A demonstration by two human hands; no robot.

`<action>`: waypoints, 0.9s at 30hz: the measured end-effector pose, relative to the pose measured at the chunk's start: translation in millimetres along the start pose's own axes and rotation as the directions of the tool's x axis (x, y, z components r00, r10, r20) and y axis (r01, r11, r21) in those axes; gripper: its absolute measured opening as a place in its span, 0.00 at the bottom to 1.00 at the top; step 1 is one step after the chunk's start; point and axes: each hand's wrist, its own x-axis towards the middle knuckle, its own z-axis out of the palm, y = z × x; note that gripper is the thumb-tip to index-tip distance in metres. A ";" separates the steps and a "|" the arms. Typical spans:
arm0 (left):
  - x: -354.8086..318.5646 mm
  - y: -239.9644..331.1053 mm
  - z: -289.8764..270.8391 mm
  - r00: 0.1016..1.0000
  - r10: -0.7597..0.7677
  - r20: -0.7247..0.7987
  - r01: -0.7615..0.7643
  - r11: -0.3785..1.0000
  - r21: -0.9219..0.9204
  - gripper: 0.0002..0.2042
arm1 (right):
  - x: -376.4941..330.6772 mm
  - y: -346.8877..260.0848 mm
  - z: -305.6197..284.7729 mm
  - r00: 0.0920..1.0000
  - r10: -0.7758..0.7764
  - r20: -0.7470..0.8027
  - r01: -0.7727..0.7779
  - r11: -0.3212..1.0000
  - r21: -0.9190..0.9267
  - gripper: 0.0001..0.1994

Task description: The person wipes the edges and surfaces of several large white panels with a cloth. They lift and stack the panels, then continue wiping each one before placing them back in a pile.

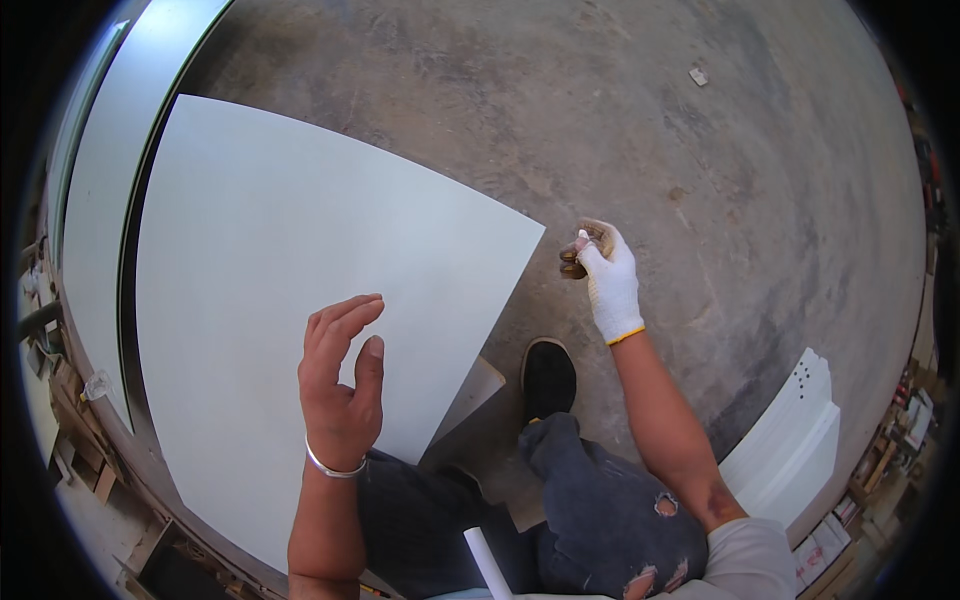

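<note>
My left hand (pixel 342 385), bare with a silver bangle at the wrist, hovers above a large white panel (pixel 300 200). Its fingers are extended together, the thumb stands apart, and nothing is in it. Beyond the panel's right corner, over the concrete floor, is my right hand (pixel 608 270) in a white knit glove with a yellow-edged cuff and brownish fingers. Those fingers curl toward the thumb, whose tip looks uncovered. A tiny pale bit shows at the thumb tip; whether it is a held thing or torn glove I cannot make out.
Long white metal profiles (pixel 110 190) run along the left. Stacked white strips with holes (pixel 790 440) lie at the lower right. A small pale scrap (pixel 698 76) rests on the concrete floor (pixel 780 200). A white tube (pixel 486 562) juts up near my lap. Clutter lines both rims.
</note>
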 end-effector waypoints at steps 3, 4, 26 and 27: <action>1.7 0.1 2.3 1.000 0.007 0.003 -0.007 1.000 0.003 0.16 | 0.7 -1.8 -1.1 0.994 0.030 0.108 -0.047 0.986 0.161 0.14; 2.1 0.2 2.1 1.000 0.006 0.006 -0.006 1.000 0.008 0.16 | 3.0 -2.0 1.0 0.990 0.034 0.139 -0.058 0.983 0.172 0.13; 3.1 2.4 1.2 0.999 -0.041 0.019 0.043 0.995 -0.088 0.17 | 39.2 -49.0 3.7 0.926 0.125 0.357 -0.019 0.958 -0.286 0.08; 3.0 2.8 1.0 0.999 -0.039 0.020 0.041 0.995 -0.087 0.17 | 39.7 -53.2 3.7 0.920 0.111 0.376 0.011 0.952 -0.307 0.09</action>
